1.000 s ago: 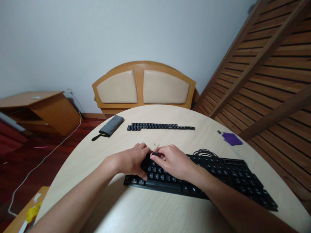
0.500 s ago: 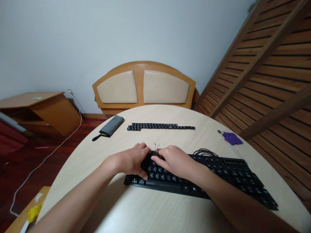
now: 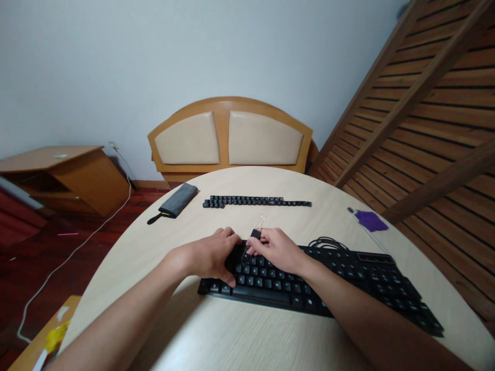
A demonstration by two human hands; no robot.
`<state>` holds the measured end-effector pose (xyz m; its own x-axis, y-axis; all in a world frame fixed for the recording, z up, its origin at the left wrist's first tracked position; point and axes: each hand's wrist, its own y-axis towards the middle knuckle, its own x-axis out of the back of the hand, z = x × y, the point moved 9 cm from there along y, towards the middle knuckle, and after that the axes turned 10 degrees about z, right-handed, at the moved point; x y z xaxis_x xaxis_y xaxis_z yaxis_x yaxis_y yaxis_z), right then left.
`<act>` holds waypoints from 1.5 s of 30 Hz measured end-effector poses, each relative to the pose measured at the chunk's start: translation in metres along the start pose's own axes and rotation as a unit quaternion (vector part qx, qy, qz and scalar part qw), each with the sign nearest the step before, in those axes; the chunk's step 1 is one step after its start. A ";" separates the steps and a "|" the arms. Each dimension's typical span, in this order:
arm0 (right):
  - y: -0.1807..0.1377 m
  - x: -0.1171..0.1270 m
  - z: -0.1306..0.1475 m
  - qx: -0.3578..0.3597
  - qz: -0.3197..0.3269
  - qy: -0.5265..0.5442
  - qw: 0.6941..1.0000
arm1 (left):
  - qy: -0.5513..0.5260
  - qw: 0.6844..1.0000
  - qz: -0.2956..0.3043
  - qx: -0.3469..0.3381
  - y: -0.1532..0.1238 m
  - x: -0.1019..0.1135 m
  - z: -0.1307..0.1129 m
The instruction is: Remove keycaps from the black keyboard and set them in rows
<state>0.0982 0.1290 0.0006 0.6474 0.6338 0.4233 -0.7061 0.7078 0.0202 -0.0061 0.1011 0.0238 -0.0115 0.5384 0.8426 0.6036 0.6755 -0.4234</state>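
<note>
A black keyboard (image 3: 266, 295) lies on the round table, several of its upper left keycaps gone. My left hand (image 3: 212, 260) grips its left end, thumb on the lower keys and fingers over the back edge. Between the thumb and fingers of my right hand (image 3: 276, 250) is a keycap puller (image 3: 255, 234) with a black body and thin wire loops. One pair of wires points down to the keys, the other up and away. Whether a keycap sits in the lower wires is too small to tell. Removed keycaps (image 3: 247, 200) stand in rows behind the keyboard.
A grey pouch (image 3: 180, 200) with a black strap lies at the back left of the table (image 3: 174, 319). To the right are a purple cloth (image 3: 371, 220) and a thin brush-like stick. A coiled cable (image 3: 328, 242) rests behind the keyboard. A wooden slatted screen (image 3: 433, 103) leans close on the right.
My right hand has lifted slightly and turned, so the keycap puller now tilts and shows more clearly above the keys. My left hand stays in place on the keyboard.
</note>
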 end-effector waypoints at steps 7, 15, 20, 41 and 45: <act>-0.003 0.021 -0.008 -0.003 -0.115 0.049 0.992 | -0.027 0.998 -0.051 0.001 0.001 0.016 0.002; -0.006 0.027 -0.006 0.017 -0.145 0.053 0.988 | -0.134 0.984 -0.116 -0.015 0.014 0.025 0.007; -0.005 0.029 -0.009 0.014 -0.153 0.086 0.984 | -0.156 0.977 -0.141 -0.033 0.016 0.025 0.010; -0.003 0.034 -0.012 0.016 -0.174 0.137 0.975 | -0.008 0.973 -0.216 -0.077 0.006 0.038 -0.014; -0.002 0.034 -0.013 0.008 -0.169 0.123 0.978 | 0.010 0.971 -0.221 -0.092 0.007 0.037 -0.015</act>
<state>0.1256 0.1527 0.0036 0.8930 0.4208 0.1596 -0.4422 0.8865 0.1367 0.0098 0.1183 0.0570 -0.2871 0.2042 0.9359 0.6753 0.7361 0.0466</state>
